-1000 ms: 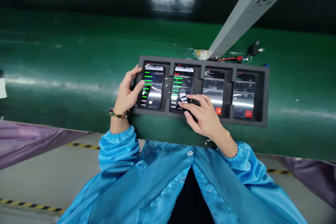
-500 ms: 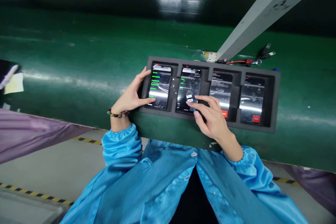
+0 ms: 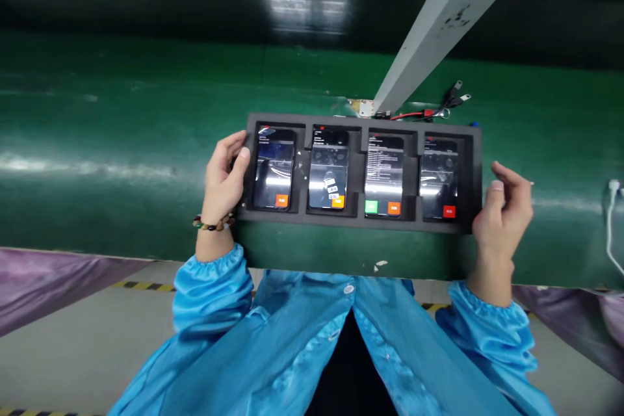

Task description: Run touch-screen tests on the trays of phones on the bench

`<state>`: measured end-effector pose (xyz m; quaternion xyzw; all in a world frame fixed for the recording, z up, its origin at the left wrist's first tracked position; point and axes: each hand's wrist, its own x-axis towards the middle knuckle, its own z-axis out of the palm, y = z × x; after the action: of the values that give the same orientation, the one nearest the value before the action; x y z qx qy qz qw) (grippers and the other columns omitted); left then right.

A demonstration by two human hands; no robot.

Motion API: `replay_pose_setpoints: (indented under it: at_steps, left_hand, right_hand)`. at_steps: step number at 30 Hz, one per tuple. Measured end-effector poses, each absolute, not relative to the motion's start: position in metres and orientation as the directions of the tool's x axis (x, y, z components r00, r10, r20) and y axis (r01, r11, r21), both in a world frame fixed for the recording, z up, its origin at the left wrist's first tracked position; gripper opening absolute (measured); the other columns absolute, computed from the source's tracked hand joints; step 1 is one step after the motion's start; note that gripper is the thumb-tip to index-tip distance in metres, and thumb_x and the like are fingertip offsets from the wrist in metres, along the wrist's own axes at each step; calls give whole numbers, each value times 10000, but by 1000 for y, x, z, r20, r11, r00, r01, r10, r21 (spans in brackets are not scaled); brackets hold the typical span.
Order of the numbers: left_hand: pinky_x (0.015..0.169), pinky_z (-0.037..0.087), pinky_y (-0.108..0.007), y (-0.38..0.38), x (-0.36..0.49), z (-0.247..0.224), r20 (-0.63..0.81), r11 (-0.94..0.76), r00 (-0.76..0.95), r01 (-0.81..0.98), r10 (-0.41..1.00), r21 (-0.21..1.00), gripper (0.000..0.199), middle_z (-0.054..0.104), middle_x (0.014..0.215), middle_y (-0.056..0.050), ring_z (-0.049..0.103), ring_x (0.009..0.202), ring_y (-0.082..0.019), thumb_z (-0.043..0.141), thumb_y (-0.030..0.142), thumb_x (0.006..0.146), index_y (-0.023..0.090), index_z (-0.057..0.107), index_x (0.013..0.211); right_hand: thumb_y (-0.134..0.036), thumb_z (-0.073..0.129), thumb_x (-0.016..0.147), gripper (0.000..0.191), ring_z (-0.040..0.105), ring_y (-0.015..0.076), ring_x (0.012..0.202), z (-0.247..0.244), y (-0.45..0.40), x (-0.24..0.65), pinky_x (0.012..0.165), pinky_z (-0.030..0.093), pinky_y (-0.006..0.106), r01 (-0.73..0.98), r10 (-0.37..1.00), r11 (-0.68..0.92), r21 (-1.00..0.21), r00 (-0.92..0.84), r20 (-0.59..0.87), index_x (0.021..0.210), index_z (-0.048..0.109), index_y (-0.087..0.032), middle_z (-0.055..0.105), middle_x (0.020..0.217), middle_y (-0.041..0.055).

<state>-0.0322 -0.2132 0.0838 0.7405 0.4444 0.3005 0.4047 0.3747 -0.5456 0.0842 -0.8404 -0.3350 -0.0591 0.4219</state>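
Note:
A dark grey foam tray (image 3: 302,217) lies on the bench with several smartphones side by side in its compartments. My left hand (image 3: 225,172) grips the tray's left end, thumb at the rim and fingers along the outer side. Beside it, the leftmost phone (image 3: 273,166) shows an orange button. The second phone (image 3: 327,162) has small white labels on its screen. Green and orange buttons show on the third phone (image 3: 385,175), a red one on the rightmost phone (image 3: 439,175). Just off the tray's right end, my right hand (image 3: 504,211) is open, fingers bent and apart from the thumb.
A grey metal post (image 3: 429,32) rises behind the tray. Cables with dark connectors (image 3: 453,97) lie at its foot. A white cable (image 3: 610,221) lies on the green bench (image 3: 121,143) at far right. Purple cloth (image 3: 58,279) hangs from the front edge.
My right hand has left the second phone's screen and moved right to the tray's end. My left hand has come off the leftmost phone onto the tray's end. Screens now show coloured buttons.

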Motion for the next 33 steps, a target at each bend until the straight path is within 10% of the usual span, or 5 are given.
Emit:
replay_pose_setpoints:
  at_steps: [33]
  left_hand:
    - [1238,508,-443,-224,-22,83,192,-385,385,523,903,760,489,715,1430,-85,677,1344,-266,617,590,1058,282,668,1434]
  right_hand:
    - [-475,574,1093,435,765,329,1207,67,-544,378,1057,574,511,569,495,-394,-722,793,355,1414,747,-239,779,1362,177]
